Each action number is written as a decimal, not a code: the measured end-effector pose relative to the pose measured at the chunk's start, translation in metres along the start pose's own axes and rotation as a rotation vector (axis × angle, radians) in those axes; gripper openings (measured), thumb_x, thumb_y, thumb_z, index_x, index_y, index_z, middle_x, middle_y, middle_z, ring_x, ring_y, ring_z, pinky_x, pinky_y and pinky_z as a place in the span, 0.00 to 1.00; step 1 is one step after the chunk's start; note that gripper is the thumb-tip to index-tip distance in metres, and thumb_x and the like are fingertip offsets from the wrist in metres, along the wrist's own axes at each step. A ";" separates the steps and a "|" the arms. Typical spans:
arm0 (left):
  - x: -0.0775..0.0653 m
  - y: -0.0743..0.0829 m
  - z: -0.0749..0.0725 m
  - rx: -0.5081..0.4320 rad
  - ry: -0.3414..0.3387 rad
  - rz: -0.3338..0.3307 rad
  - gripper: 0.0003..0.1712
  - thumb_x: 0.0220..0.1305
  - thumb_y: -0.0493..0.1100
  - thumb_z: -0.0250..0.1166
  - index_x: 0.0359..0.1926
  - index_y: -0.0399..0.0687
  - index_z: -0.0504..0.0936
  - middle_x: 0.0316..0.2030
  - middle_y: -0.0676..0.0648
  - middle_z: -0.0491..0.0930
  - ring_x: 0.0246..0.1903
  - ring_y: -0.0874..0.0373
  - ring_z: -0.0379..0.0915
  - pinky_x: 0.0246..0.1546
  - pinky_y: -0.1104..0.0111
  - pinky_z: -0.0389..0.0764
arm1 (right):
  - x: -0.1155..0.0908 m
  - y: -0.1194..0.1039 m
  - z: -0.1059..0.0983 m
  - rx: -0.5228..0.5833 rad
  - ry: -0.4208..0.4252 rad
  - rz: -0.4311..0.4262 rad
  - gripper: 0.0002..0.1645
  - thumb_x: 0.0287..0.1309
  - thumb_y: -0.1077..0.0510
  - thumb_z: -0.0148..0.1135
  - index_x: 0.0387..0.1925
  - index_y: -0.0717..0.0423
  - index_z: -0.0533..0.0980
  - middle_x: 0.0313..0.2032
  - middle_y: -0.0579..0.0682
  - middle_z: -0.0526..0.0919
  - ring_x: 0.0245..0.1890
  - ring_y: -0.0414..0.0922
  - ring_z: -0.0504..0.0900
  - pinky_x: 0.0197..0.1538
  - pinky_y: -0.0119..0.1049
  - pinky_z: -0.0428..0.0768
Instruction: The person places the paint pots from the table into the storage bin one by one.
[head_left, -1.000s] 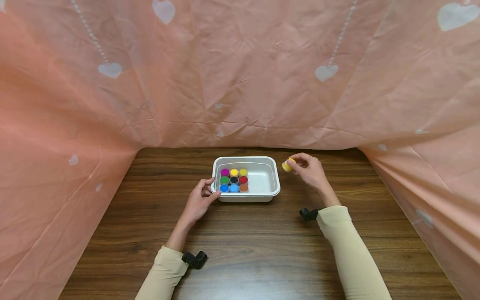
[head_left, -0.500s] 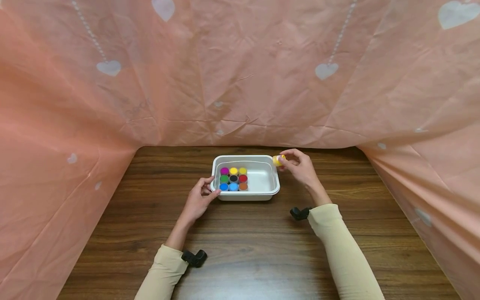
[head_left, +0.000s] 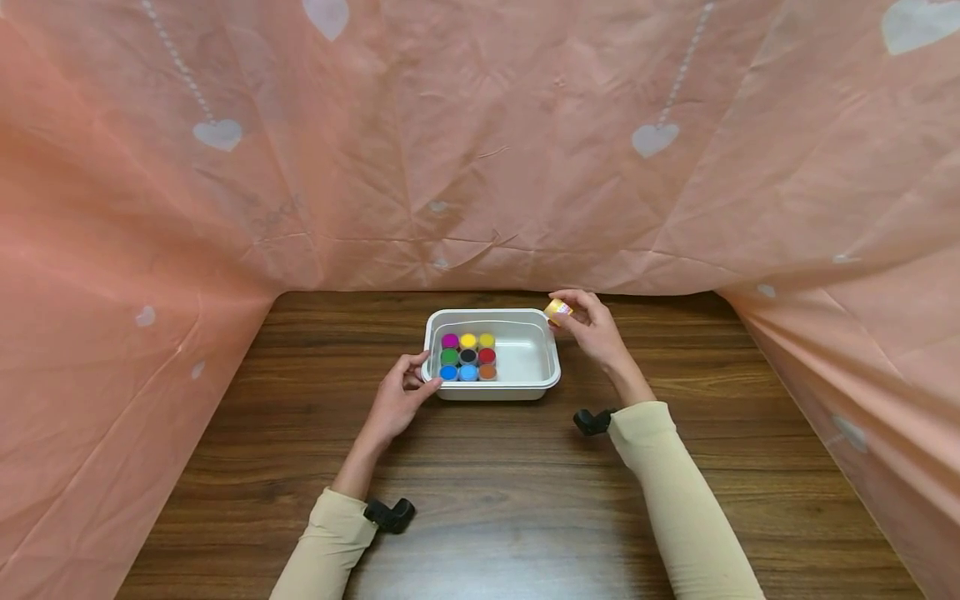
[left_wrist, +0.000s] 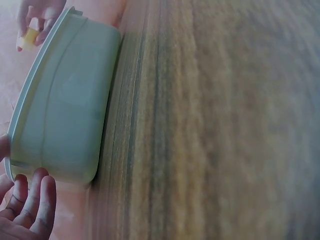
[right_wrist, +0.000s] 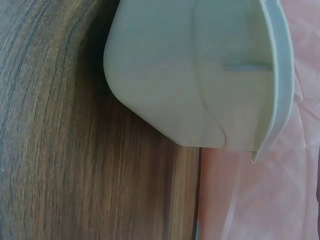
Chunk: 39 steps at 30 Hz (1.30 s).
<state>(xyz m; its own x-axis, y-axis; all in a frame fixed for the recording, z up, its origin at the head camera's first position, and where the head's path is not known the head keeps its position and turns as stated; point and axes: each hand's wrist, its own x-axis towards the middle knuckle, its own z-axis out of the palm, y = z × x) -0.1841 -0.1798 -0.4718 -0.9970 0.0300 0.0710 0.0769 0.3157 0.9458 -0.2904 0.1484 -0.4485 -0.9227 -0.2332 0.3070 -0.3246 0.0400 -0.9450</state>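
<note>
From my remote station I see the left hand (head_left: 396, 403) rest at the left end of the white tub (head_left: 547, 385) on the wooden counter (head_left: 495, 492), its fingers (left_wrist: 39, 198) loosely curled against the tub's rim and outer wall, bracing rather than gripping hard. Inside the tub, nine small paint pots (head_left: 468, 357) stand in a tight block against the left wall, the right half bare. At the tub's far right corner the right hand (head_left: 592, 329) pinches a yellow pot (head_left: 558, 309) between thumb and fingertips, held just above the rim. I judge the risks plain: a light pinch on so small a pot could let it slip and roll across the counter, or a knock on the rim could shove the tub and topple the packed pots if the left hand's brace is too slack.
</note>
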 end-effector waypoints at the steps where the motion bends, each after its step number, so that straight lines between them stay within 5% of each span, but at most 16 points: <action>1: -0.001 0.002 0.000 -0.002 0.001 0.000 0.30 0.69 0.34 0.68 0.68 0.28 0.71 0.45 0.32 0.77 0.38 0.58 0.73 0.35 0.76 0.72 | 0.000 0.000 0.001 0.010 0.002 0.001 0.22 0.67 0.75 0.59 0.60 0.79 0.70 0.51 0.58 0.71 0.36 0.36 0.85 0.43 0.27 0.85; 8: -0.002 -0.001 -0.001 -0.012 -0.001 0.003 0.30 0.69 0.34 0.68 0.69 0.29 0.71 0.46 0.32 0.77 0.38 0.59 0.73 0.35 0.76 0.72 | 0.001 -0.001 0.008 -0.014 0.010 0.046 0.20 0.62 0.73 0.67 0.54 0.70 0.73 0.44 0.51 0.76 0.33 0.36 0.84 0.37 0.29 0.84; 17: -0.001 -0.004 0.000 -0.011 0.007 0.005 0.30 0.69 0.34 0.68 0.68 0.29 0.71 0.45 0.33 0.77 0.38 0.58 0.74 0.35 0.76 0.72 | 0.003 -0.001 0.016 -0.139 -0.009 0.065 0.20 0.64 0.65 0.70 0.53 0.69 0.74 0.48 0.60 0.78 0.36 0.36 0.82 0.40 0.26 0.81; 25: 0.000 -0.007 0.000 -0.013 0.011 0.002 0.31 0.69 0.34 0.68 0.69 0.30 0.71 0.45 0.34 0.78 0.39 0.58 0.74 0.35 0.76 0.72 | 0.005 -0.001 0.023 -0.205 -0.018 0.081 0.21 0.64 0.59 0.72 0.53 0.66 0.76 0.51 0.63 0.80 0.44 0.43 0.81 0.46 0.24 0.79; 32: -0.001 -0.007 0.000 -0.018 0.005 0.011 0.30 0.69 0.35 0.69 0.68 0.30 0.72 0.45 0.34 0.78 0.39 0.57 0.74 0.35 0.76 0.72 | 0.003 0.000 0.027 -0.232 -0.030 0.069 0.23 0.62 0.58 0.75 0.54 0.65 0.79 0.49 0.64 0.82 0.46 0.54 0.76 0.45 0.34 0.76; 39: -0.001 -0.008 0.001 -0.019 0.002 0.016 0.31 0.69 0.35 0.69 0.69 0.30 0.71 0.46 0.32 0.78 0.39 0.58 0.74 0.35 0.76 0.72 | 0.004 0.001 0.028 -0.252 -0.035 0.072 0.22 0.63 0.57 0.74 0.54 0.62 0.79 0.48 0.61 0.82 0.45 0.49 0.78 0.48 0.32 0.79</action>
<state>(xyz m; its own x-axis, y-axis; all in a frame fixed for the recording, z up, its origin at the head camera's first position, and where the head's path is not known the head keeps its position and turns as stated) -0.1840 -0.1815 -0.4797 -0.9957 0.0334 0.0863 0.0923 0.2974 0.9503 -0.2886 0.1202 -0.4511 -0.9389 -0.2540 0.2323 -0.3043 0.2970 -0.9051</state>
